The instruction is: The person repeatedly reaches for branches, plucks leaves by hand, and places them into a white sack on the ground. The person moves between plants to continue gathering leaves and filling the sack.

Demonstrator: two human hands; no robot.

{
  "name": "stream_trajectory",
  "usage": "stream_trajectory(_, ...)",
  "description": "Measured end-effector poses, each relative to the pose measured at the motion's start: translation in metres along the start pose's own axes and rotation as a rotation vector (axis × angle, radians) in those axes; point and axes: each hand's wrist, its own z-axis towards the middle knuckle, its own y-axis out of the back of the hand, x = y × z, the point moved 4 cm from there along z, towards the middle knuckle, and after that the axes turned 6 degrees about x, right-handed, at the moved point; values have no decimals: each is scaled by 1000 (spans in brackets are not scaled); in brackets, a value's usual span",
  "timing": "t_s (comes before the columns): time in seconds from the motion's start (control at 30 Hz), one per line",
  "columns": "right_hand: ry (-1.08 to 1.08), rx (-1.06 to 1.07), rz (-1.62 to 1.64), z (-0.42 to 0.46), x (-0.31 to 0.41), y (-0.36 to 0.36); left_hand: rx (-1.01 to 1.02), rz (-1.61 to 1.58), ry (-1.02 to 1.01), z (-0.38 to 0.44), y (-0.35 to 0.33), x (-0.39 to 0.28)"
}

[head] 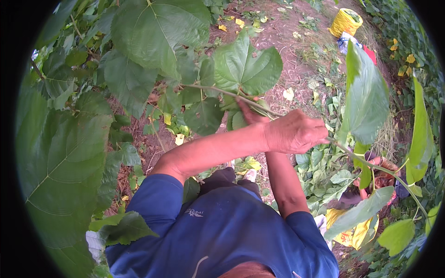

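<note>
My left hand [295, 132] is closed around a thin leafy branch [361, 159] that crosses the view from the upper middle to the lower right. My right hand [252, 113] is below and behind the branch, partly hidden by it and by my left wrist. Green leaves [238, 120] with thin stalks lie in its grasp; its fingertips are partly covered. Just above it, a broad lobed leaf [245, 67] with small holes grows by the branch. Further leaves [366, 99] hang from the branch to the right of my left hand.
Large leaves [66, 166] fill the left side. At the upper right stands a yellow woven sack [346, 22] with greenery inside, beside a white bag [347, 42]. Another person [379, 177] is low at the right, partly hidden by leaves, near a yellow bag [354, 232]. Fallen leaves cover the soil.
</note>
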Motion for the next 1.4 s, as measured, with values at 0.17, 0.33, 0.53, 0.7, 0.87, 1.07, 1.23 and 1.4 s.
stream_trajectory(0.17,93,12,198,18,-44,-35,22,47,-27,2,8,12)
stream_trajectory(0.33,92,-81,80,39,-22,-25,42,19,17,4,27,23)
stream_trajectory(0.53,-20,140,-700,71,-73,-18,-46,-95,-28,25,56,38)
stream_trajectory(0.7,281,-96,-110,81,-45,-31,110,141,67,10,121,90)
stream_trajectory(0.87,-69,-34,258,63,-4,-35,606,562,416,-56,166,148)
stream_trajectory(1.07,-125,-123,430,67,-14,-44,610,655,286,-105,174,176)
stream_trajectory(1.23,-74,-38,391,64,-11,-57,705,569,288,-108,172,164)
stream_trajectory(1.4,-141,-51,413,60,-3,-56,919,685,525,-110,171,167)
